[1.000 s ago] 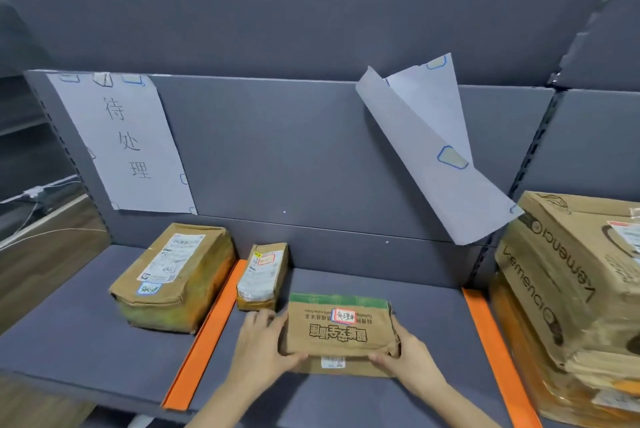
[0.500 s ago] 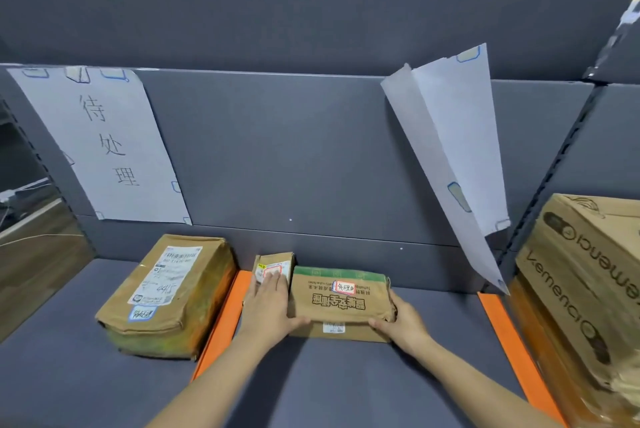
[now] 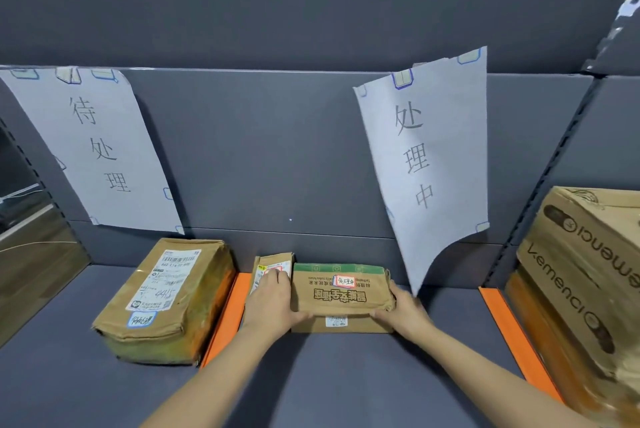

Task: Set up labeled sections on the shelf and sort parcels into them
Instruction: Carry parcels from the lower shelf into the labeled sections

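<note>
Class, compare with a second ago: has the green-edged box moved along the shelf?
Yes. The green-edged box has slid back toward the shelf's back panel, now level with the small parcel beside it.

Green-topped parcel (image 3: 341,292), gripped by left hand (image 3: 272,303) and right hand (image 3: 403,311), now lies farther back beside small parcel (image 3: 272,263); right paper sign (image 3: 426,157) has unfolded.
</note>
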A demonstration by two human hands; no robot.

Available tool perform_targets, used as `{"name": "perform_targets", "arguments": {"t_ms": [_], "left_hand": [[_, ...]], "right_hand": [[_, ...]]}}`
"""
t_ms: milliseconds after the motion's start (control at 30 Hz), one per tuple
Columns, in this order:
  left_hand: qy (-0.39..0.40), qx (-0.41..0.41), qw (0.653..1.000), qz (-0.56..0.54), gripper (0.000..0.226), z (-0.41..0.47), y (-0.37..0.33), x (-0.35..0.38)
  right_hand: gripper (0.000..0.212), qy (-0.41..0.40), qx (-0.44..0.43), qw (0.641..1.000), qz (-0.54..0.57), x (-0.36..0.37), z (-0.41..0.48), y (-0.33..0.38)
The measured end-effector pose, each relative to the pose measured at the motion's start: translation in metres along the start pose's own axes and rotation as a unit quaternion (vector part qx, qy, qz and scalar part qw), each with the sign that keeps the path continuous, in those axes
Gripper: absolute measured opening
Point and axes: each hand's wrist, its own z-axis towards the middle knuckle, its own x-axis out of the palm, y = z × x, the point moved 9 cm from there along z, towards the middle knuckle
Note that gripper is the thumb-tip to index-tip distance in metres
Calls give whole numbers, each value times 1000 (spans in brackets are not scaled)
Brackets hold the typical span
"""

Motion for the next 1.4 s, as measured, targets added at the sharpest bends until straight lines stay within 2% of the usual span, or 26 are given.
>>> {"name": "perform_targets", "arguments": {"t_ms": [100,133,200,267,333,433,500,633,733,933,1167,1400], "left_hand": [[7,2,1000,0,73,-3,-3,0],[4,7,1000,2,74,-4,-7,-1],[-9,23,1000,12,73,-9,-18,-6],[-15,41,999,22,56,-16,-34,-12],[16,73,996,50,39,-28,-60,-11],[79,120,989,45,26,-54,-110,1],[89,153,984,26,19,-72,-149,4],[35,265,963,30,25,-112,-250,-9],[5,315,949,-21,30,-153,-333,-24],[-55,440,890,-101,33,-250,-500,-48],[-35,541,829,-138,38,-346,-670,-40],[-5,620,761,-191,33,-390,-806,-30]], "right_hand": [[50,-13,13,1000,7,-5,-9,-3],[50,-13,8,1000,6,-7,-11,-3],[63,-14,-12,1000,19,-14,-20,-3],[69,-13,-19,999,33,-22,-35,-9],[67,-15,-19,999,39,-32,-52,-20],[63,-42,-26,998,26,-59,-84,-38],[60,-72,-35,997,21,-85,-111,-52],[53,-144,-75,987,2,-148,-182,-84],[48,-190,-78,978,-29,-199,-243,-122],[49,-300,-17,953,-38,-303,-370,-224],[49,-406,97,907,-60,-386,-505,-353],[51,-460,185,866,-67,-454,-567,-460]]}}
